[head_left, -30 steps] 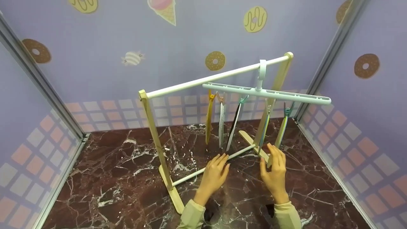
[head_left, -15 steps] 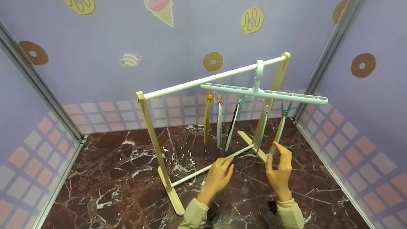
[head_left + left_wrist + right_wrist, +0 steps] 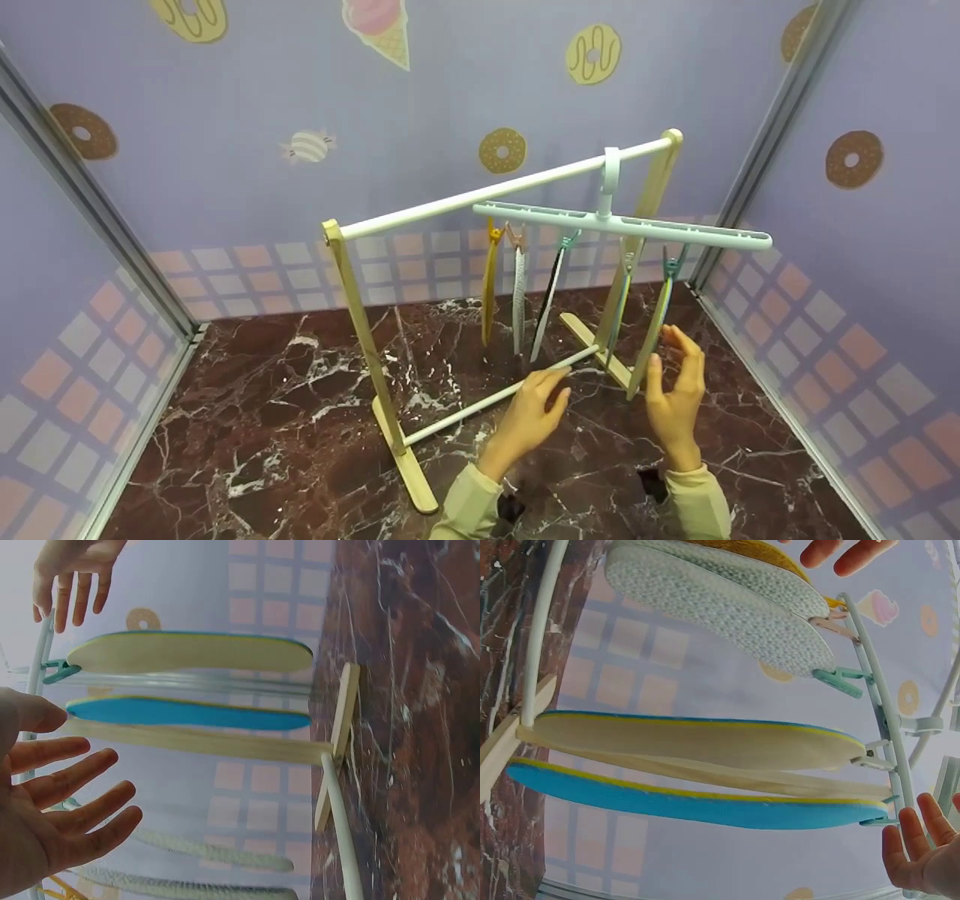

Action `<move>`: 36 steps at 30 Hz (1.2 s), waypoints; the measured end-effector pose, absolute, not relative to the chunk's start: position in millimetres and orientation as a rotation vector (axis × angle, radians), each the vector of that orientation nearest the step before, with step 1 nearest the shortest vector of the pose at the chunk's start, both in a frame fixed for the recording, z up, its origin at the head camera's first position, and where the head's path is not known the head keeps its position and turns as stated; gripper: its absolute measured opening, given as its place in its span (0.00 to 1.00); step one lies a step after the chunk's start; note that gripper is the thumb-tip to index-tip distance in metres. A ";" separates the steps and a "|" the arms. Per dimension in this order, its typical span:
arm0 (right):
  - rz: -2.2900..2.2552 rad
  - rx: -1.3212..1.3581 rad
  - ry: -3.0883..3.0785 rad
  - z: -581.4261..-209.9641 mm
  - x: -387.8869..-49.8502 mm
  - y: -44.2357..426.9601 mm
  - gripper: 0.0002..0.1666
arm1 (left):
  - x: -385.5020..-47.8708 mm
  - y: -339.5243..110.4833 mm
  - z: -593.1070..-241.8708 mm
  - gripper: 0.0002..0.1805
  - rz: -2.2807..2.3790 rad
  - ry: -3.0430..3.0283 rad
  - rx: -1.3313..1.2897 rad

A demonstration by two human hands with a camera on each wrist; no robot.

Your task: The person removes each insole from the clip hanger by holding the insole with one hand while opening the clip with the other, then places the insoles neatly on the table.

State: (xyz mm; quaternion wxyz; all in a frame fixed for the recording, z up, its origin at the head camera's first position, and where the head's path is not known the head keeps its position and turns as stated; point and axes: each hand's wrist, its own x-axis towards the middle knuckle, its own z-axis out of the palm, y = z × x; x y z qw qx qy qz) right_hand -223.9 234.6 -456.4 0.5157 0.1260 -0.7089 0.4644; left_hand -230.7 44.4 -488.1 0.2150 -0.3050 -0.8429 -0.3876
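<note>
Several insoles hang by clips from a pale mint clip hanger (image 3: 622, 223). Two at the right are blue and beige with yellow edges: the outermost insole (image 3: 649, 341) and its mate (image 3: 619, 315). Further left hang a black-and-white insole (image 3: 547, 307), a speckled grey-white insole (image 3: 519, 300) and a mustard insole (image 3: 489, 292). My left hand (image 3: 531, 414), fingers spread, holds nothing; in the left wrist view it is near the hanger bar. My right hand (image 3: 677, 390) is beside the outermost insole, fingers loosely bent. The right wrist view shows its fingers (image 3: 915, 832) near the hanger's end, gripping nothing.
The hanger hooks over the top rail (image 3: 465, 199) of a wooden rack. A low crossbar (image 3: 487, 401) joins the rack's feet, including the left foot (image 3: 414, 480). It stands on a dark red marbled table (image 3: 285, 450) between patterned purple walls (image 3: 412, 97).
Both hands have moved to the right. The right hand has gone from in front of the outermost insole to its right side. The hanger and insoles look nearly still.
</note>
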 end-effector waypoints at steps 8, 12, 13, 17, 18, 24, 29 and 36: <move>1.157 0.257 -1.719 -436.6 -221.5 236.2 0.25 | -227.2 55.5 -486.8 0.17 -1.095 -2.331 -0.946; 1.176 0.251 -1.739 -420.1 -216.2 233.6 0.24 | -226.0 59.9 -485.5 0.18 -1.104 -2.378 -0.967; 1.179 0.249 -1.749 -417.0 -215.4 233.5 0.24 | -226.2 60.6 -485.4 0.18 -1.105 -2.388 -0.970; 1.202 0.245 -1.793 -409.3 -214.7 236.1 0.24 | -228.6 63.2 -484.7 0.18 -1.124 -2.403 -0.978; 1.209 0.245 -1.802 -408.1 -215.2 237.4 0.24 | -229.4 63.9 -484.4 0.17 -1.128 -2.398 -0.981; 1.268 0.262 -1.825 -402.4 -220.7 247.3 0.22 | -233.2 66.7 -482.9 0.17 -1.113 -2.394 -0.989; 1.266 0.285 -1.841 -398.5 -224.7 250.9 0.22 | -234.9 68.6 -480.6 0.18 -1.075 -2.412 -1.001; 1.342 0.229 -1.872 -392.4 -229.2 253.0 0.21 | -238.1 73.6 -477.2 0.18 -1.098 -2.430 -1.032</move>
